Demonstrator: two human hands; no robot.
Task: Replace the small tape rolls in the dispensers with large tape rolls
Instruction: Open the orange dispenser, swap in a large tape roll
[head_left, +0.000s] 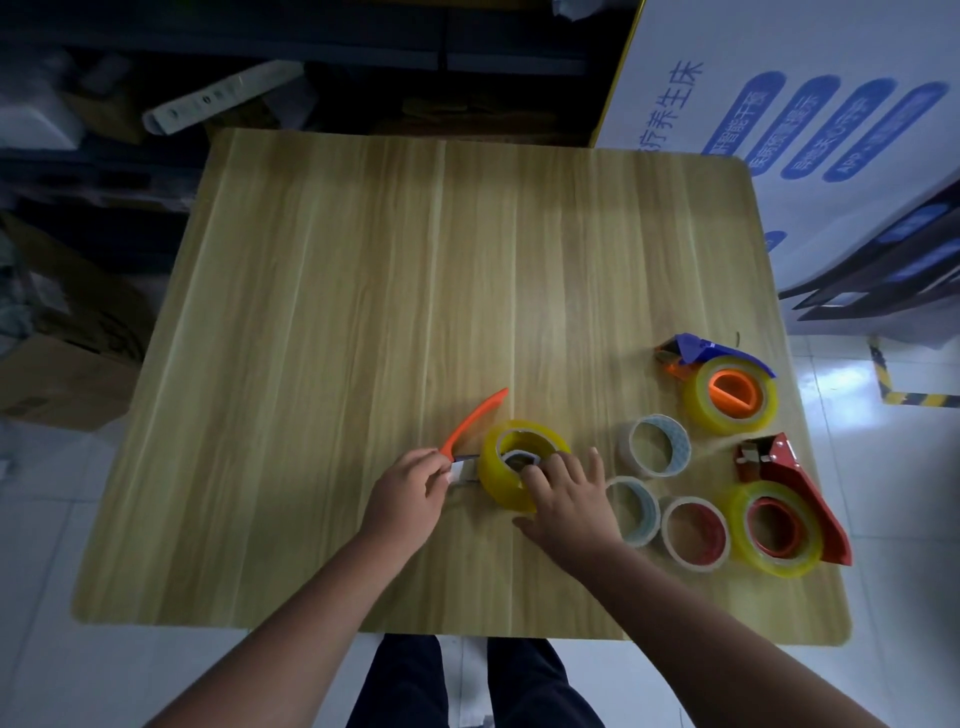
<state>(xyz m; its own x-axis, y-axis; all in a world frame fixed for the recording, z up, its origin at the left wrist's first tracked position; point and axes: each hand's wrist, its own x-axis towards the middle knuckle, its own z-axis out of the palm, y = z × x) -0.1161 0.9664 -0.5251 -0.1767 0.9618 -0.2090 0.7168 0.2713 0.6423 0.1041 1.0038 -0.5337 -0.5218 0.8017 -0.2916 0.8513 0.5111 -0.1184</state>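
Note:
A large yellow tape roll (498, 467) sits over the hub of an orange-handled dispenser (475, 418) at the table's front middle. My left hand (408, 491) pinches the dispenser's metal front end just left of the roll. My right hand (566, 493) rests on the roll's right side, fingers reaching into its core. To the right lie three small rolls: two clear ones (655, 446) (635, 512) and a red-cored one (695, 532). A blue dispenser (696, 349) and a red dispenser (795, 478) each carry a large yellow roll (730, 395) (776, 527).
The wooden table (363, 312) ends near my legs at the front edge. A white printed board (810, 119) leans at the back right. Cardboard boxes (67, 343) stand on the floor to the left.

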